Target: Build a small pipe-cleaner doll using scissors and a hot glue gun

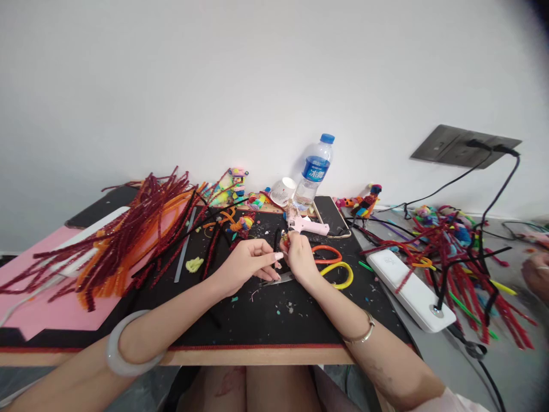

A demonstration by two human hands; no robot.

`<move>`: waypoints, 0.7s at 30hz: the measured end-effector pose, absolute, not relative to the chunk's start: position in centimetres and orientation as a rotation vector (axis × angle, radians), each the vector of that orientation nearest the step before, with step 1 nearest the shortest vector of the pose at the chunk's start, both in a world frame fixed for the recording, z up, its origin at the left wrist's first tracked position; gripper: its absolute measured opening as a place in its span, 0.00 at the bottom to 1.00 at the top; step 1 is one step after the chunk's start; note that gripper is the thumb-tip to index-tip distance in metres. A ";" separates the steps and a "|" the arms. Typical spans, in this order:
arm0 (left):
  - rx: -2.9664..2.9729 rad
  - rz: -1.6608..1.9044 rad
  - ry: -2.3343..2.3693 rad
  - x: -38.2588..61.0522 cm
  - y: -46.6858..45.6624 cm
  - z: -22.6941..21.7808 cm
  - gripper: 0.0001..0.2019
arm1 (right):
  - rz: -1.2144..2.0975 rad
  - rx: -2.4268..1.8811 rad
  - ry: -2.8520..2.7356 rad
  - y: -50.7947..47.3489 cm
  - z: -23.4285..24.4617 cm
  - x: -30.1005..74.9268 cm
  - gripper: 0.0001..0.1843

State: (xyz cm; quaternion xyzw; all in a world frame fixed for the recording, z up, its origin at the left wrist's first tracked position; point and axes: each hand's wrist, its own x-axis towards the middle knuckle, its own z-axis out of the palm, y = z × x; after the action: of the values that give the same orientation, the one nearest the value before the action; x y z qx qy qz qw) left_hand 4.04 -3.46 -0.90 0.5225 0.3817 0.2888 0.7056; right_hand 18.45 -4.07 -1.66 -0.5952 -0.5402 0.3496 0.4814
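Note:
My left hand (246, 262) and my right hand (299, 258) meet over the middle of a black mat (266, 320). Together they pinch a small multicoloured pipe-cleaner piece (285, 238) between the fingertips. A black pipe cleaner (277, 236) stands up just beside the fingers. Scissors (277, 280) lie on the mat under my right wrist. A pale bangle is on my left forearm, a thin metal one on my right.
A pile of red and orange pipe cleaners (124, 234) lies at the left on pink card (47, 303). Behind the hands are a pink glue gun (307, 226), a water bottle (314, 170), orange and yellow loops (333, 264). At right: a white power strip (409, 289), tangled pipe cleaners, another person's hand (536, 274).

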 end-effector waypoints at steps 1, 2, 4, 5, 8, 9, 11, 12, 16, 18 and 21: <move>1.161 0.643 0.850 4.0 -3.5 -0.9 0.14 | 0.848 -1.457 -1.327 -4.1 -1.6 18.4 0.18; 1.161 0.644 0.850 4.0 -3.4 -0.9 0.15 | 0.846 -1.460 -1.332 -4.1 -1.6 18.4 0.19; 1.159 0.640 0.849 4.1 -3.4 -0.9 0.15 | 0.847 -1.463 -1.335 -4.0 -1.6 18.4 0.19; 1.158 0.637 0.848 4.1 -3.4 -0.9 0.15 | 0.847 -1.463 -1.337 -4.0 -1.7 18.4 0.19; 1.154 0.636 0.848 4.1 -3.4 -0.9 0.14 | 0.860 -1.456 -1.339 -4.0 -1.7 18.4 0.18; 1.151 0.639 0.847 4.1 -3.4 -0.9 0.14 | 0.864 -1.451 -1.339 -4.0 -1.6 18.4 0.18; 1.149 0.646 0.845 4.1 -3.5 -0.9 0.14 | 0.870 -1.447 -1.334 -4.0 -1.6 18.3 0.18; 1.148 0.650 0.844 4.1 -3.5 -0.9 0.14 | 0.871 -1.447 -1.331 -4.1 -1.6 18.3 0.17; 1.153 0.656 0.841 4.0 -3.5 -1.1 0.14 | 0.884 -1.442 -1.323 -4.1 -1.6 18.4 0.17; 1.160 0.655 0.840 4.0 -3.4 -1.2 0.13 | 0.882 -1.445 -1.328 -4.1 -1.6 18.4 0.18; 1.169 0.655 0.842 4.0 -3.4 -1.2 0.13 | 0.897 -1.452 -1.311 -4.0 -1.6 18.4 0.18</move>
State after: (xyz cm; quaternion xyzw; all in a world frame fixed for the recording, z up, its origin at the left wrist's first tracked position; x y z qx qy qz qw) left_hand 4.02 -3.36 -1.22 0.5255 0.3784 0.2943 0.7029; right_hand 18.39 -4.05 -1.64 -0.5938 -0.5360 0.3668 0.4750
